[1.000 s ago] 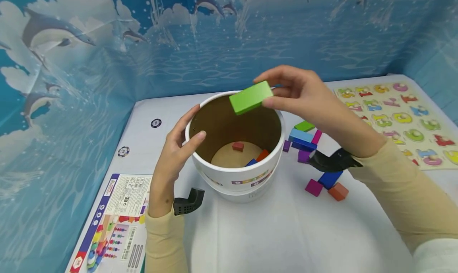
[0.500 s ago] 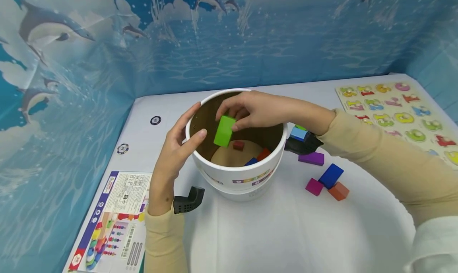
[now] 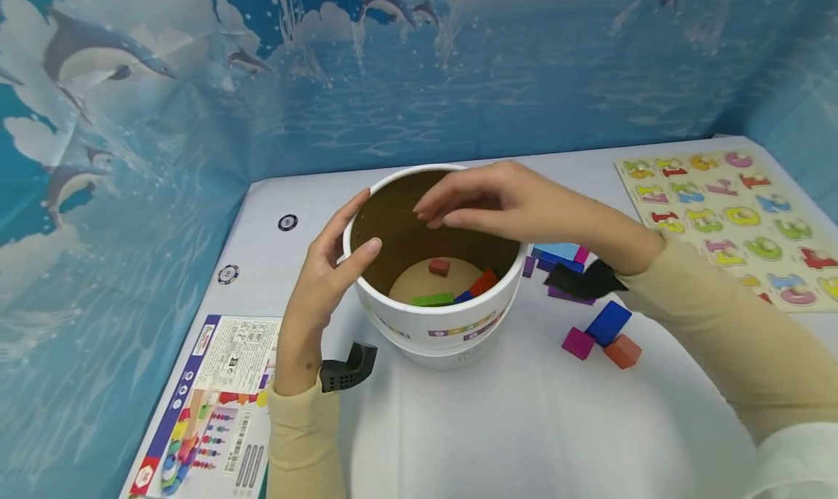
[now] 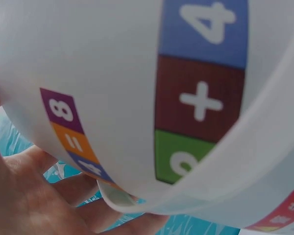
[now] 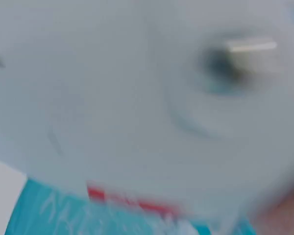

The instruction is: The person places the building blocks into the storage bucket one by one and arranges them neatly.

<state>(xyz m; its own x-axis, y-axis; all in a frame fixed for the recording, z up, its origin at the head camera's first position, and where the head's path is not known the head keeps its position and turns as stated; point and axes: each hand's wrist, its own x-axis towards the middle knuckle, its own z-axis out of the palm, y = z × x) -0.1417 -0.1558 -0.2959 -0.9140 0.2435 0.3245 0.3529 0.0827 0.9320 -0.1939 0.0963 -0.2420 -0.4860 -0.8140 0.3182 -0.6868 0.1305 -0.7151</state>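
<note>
A white bucket [image 3: 428, 342] with coloured number labels stands upright on the table. On its left rim, my left hand [image 3: 324, 281] grips the edge, thumb over the inside and fingers around the far side. My right hand [image 3: 500, 201] hovers over the bucket's mouth, fingers loosely bent, holding nothing. At the bottom of the bucket lie a green block [image 3: 432, 300], a small red block [image 3: 439, 267], an orange-red block [image 3: 484, 282] and a partly hidden blue block [image 3: 464, 296]. Motion blurs the right wrist view, where the bucket's white wall fills most of the picture.
Right of the bucket lie loose blocks, among them a blue block [image 3: 609, 323], a magenta block [image 3: 579, 343] and an orange block [image 3: 623, 350]. A number puzzle board [image 3: 753, 212] lies far right. A printed box [image 3: 216, 404] and two poker chips [image 3: 288, 222] are left.
The green block was in my right hand above the bucket and went down inside; now it lies on the bottom, released. My right hand has risen slightly rightward. My left hand stays put.
</note>
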